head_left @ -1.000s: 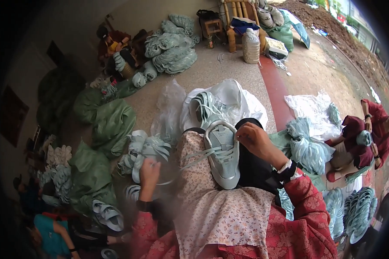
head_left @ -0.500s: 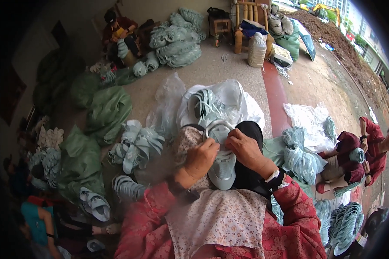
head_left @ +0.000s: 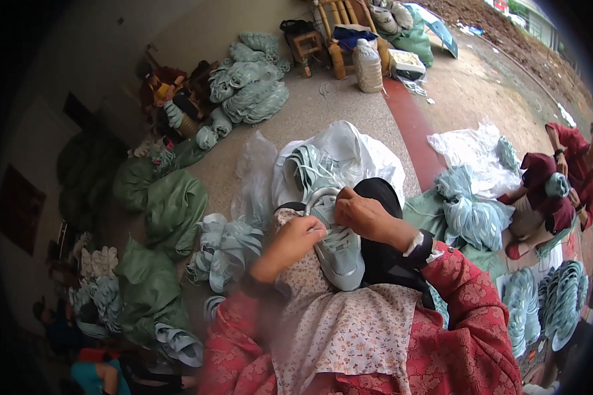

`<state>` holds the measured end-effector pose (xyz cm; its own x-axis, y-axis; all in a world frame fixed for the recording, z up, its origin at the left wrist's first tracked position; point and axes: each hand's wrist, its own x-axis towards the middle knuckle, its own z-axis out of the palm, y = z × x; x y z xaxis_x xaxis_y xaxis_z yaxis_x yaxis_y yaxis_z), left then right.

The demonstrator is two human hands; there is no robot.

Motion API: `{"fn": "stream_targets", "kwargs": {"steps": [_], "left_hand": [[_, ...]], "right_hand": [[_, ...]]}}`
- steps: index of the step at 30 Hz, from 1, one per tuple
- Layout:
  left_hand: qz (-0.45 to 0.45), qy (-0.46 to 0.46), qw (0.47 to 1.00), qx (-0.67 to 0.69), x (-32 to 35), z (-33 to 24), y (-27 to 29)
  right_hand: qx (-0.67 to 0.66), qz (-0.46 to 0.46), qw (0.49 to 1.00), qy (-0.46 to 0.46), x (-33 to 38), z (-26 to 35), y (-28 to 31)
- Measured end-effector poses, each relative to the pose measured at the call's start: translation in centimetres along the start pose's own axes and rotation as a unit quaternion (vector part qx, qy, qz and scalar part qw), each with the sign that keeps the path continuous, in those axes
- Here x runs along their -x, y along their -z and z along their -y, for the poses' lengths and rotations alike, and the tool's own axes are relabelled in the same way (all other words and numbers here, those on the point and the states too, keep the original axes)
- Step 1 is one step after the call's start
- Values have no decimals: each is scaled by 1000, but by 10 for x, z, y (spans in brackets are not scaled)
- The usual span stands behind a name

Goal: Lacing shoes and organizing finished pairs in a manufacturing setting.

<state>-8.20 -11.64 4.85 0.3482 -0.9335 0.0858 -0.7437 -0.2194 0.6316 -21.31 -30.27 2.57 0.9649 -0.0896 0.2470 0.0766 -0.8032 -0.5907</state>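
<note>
The pale green shoe (head_left: 336, 240) lay sole-down on her lap, both hands pinching its laces: left hand (head_left: 301, 232), right hand (head_left: 358, 212). A lace could slip free (her lap sloped) and undo the threading.

The left hand (head_left: 295, 236) and right hand (head_left: 364, 214) close over the upper half of the pale green shoe upper (head_left: 336, 247), so its lacing there and the fingertips are hidden; whether they pinch a lace cannot be told. Below the shoe upper, the left forearm is smeared by motion blur. Right of the shoe upper, a second person in dark red (head_left: 553, 191) is partly cut by the rim. Far left of it, the heaps beside the green sacks (head_left: 168, 210) sink into shadow, perhaps more uppers.
</note>
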Motion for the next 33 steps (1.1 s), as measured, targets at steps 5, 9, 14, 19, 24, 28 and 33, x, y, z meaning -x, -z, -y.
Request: {"fn": "stream_targets", "kwargs": {"steps": [5, 9, 14, 19, 24, 28, 33], "left_hand": [[139, 236, 879, 390, 6, 3, 46], [52, 323, 868, 373, 42, 53, 66], [-265, 84, 887, -368, 83, 97, 35], [-172, 164, 968, 79, 57, 26, 18], [-129, 113, 980, 102, 45, 4, 7], [-100, -77, 992, -20, 43, 26, -4], [-68, 41, 984, 161, 19, -24, 0]], "right_hand": [[-139, -91, 986, -10, 21, -20, -10], [-376, -92, 922, 6, 27, -36, -13], [-554, -29, 830, -60, 22, -42, -8], [-574, -67, 811, -95, 29, -49, -2], [-607, -90, 780, -122, 32, -46, 0], [-598, -84, 789, -115, 30, -42, 0], [-534, -76, 831, -136, 22, -37, 5]]}}
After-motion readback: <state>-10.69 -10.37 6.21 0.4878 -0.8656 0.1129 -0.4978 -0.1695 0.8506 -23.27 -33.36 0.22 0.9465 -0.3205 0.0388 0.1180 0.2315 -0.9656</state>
